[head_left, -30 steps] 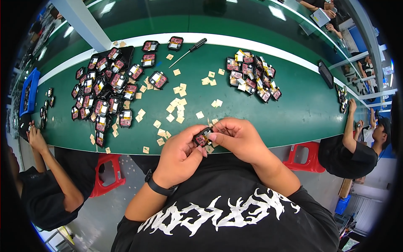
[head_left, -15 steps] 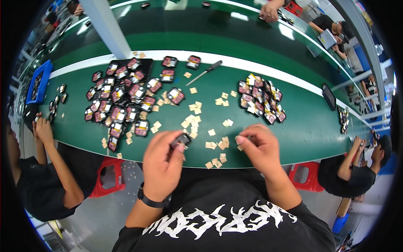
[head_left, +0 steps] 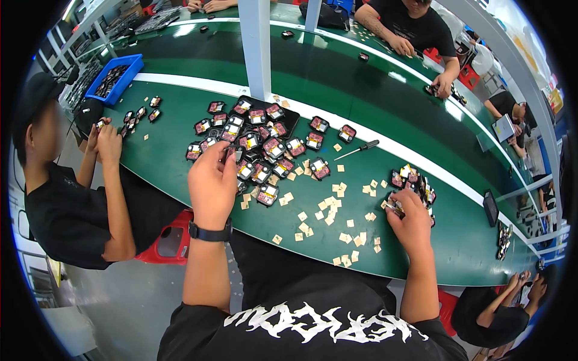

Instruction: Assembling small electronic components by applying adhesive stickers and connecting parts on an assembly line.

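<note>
My left hand [head_left: 209,183], with a black watch on the wrist, is at the near edge of the left pile of small black device housings [head_left: 274,147]. Its thumb and fingers close round a black housing [head_left: 235,151], partly hidden by them. At the right pile of housings [head_left: 428,191], my right hand [head_left: 412,221] grips another dark housing [head_left: 394,209] between thumb and fingers. The piled housings show reddish and white insides with yellow strips. Between the hands, small tan square pieces [head_left: 330,204] lie scattered on the green table [head_left: 289,234].
A screwdriver [head_left: 356,150] lies beyond the tan squares. A grey post [head_left: 256,48] rises behind the left pile, near a black tray [head_left: 290,120]. At the far left stands a blue bin [head_left: 114,78]. Co-workers sit on both sides and across the table.
My left hand has gone from the near edge to the left pile. My right hand has moved with a housing now in it to the right pile. The view has turned.
</note>
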### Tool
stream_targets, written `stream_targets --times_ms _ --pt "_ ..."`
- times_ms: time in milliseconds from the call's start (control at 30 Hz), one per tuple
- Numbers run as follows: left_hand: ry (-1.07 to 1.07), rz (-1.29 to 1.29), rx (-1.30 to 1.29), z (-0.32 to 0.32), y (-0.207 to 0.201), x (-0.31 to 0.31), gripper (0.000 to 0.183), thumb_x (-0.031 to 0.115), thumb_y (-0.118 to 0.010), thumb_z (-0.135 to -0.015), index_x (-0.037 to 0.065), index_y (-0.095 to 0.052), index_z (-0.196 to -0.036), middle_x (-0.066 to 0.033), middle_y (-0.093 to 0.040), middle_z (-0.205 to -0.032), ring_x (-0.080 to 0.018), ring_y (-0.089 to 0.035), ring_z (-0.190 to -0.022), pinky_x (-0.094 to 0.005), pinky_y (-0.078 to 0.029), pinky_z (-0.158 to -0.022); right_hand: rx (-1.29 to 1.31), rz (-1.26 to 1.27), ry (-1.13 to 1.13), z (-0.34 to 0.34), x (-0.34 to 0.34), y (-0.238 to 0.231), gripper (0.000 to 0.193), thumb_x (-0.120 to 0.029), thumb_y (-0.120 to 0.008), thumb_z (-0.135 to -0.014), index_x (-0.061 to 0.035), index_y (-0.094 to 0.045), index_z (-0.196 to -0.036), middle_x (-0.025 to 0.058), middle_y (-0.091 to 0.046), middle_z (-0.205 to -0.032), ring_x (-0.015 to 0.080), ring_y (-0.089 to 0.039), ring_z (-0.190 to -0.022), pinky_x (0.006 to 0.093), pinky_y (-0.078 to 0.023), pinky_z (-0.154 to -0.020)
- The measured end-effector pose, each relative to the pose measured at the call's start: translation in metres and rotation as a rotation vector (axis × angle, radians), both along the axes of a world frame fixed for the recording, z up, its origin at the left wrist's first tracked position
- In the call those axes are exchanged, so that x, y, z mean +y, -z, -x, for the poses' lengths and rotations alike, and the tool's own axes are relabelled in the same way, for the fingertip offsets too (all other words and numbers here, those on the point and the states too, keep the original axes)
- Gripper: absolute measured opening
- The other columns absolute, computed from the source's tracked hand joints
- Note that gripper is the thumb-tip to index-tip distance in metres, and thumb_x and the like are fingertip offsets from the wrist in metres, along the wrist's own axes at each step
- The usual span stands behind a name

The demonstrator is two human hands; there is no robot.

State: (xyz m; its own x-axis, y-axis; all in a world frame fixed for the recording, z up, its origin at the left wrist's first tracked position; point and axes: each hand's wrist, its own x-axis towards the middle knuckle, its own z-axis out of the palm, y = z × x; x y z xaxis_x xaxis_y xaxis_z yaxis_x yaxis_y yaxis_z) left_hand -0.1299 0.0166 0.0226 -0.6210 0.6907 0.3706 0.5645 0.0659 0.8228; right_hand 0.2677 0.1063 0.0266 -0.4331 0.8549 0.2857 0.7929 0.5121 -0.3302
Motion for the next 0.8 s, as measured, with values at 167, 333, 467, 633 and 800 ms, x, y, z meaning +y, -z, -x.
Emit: stream_targets --times_ms 167,333,467,633,800 --pt "-0.106 0.22 0.307 0.021 -0.013 0.014 0.039 0.011 -0.074 -0.087 -0.001 -0.068 -0.124 -0.0163 -0.074 -0.112 -0.0372 -0.064 -0.107 -0.0485 -0.048 -0.098 0.154 0.115 -0.117 0.005 -0.013 -0.002 0.032 -0.005 -0.083 -0.076 -0.0029 -0.067 -0.103 0.0156 -0.069 -0.114 0.0339 -0.072 -0.092 0.0392 -0.06 -0.077" --pt "-0.184 0.097 0.589 -0.007 -0.016 0.018 0.04 0.015 -0.075 -0.088 -0.002 -0.067 -0.123 -0.0204 -0.063 -0.135 -0.0434 -0.052 -0.126 -0.0489 -0.043 -0.109 0.153 0.207 -0.102 -0.004 -0.03 0.002 0.032 -0.006 -0.085 -0.073 -0.003 -0.065 -0.098 0.0141 -0.069 -0.117 0.032 -0.071 -0.093 0.0371 -0.06 -0.077" --pt "0.266 -0.1 0.374 -0.071 -0.006 -0.001 0.039 0.014 -0.075 -0.09 0.0 -0.067 -0.124 -0.0199 -0.067 -0.123 -0.0392 -0.062 -0.114 -0.047 -0.05 -0.1 0.234 0.387 -0.131 -0.004 -0.04 -0.01 0.033 -0.007 -0.086 -0.073 -0.0034 -0.059 -0.091 0.0121 -0.068 -0.118 0.0245 -0.071 -0.087 0.0341 -0.059 -0.07" --pt "0.852 0.204 -0.621 -0.151 0.005 -0.027 0.036 0.018 -0.066 -0.103 0.0 -0.062 -0.134 -0.0091 -0.07 -0.118 -0.0111 -0.065 -0.087 -0.024 -0.051 -0.073 0.369 0.543 -0.287 -0.003 -0.055 -0.025 0.031 -0.004 -0.088 -0.072 -0.0044 -0.062 -0.09 0.0122 -0.068 -0.123 0.0219 -0.071 -0.089 0.0319 -0.06 -0.069" --pt "1.194 0.404 -1.273 -0.161 0.028 -0.015 0.039 0.03 -0.048 -0.113 0.003 -0.056 -0.14 -0.0004 -0.065 -0.1 -0.0049 -0.061 -0.08 -0.02 -0.048 -0.066 0.44 0.334 -0.529 0.021 -0.055 -0.034 0.032 -0.007 -0.088 -0.078 -0.0049 -0.071 -0.105 0.013 -0.068 -0.123 0.0229 -0.072 -0.092 0.0306 -0.059 -0.07"
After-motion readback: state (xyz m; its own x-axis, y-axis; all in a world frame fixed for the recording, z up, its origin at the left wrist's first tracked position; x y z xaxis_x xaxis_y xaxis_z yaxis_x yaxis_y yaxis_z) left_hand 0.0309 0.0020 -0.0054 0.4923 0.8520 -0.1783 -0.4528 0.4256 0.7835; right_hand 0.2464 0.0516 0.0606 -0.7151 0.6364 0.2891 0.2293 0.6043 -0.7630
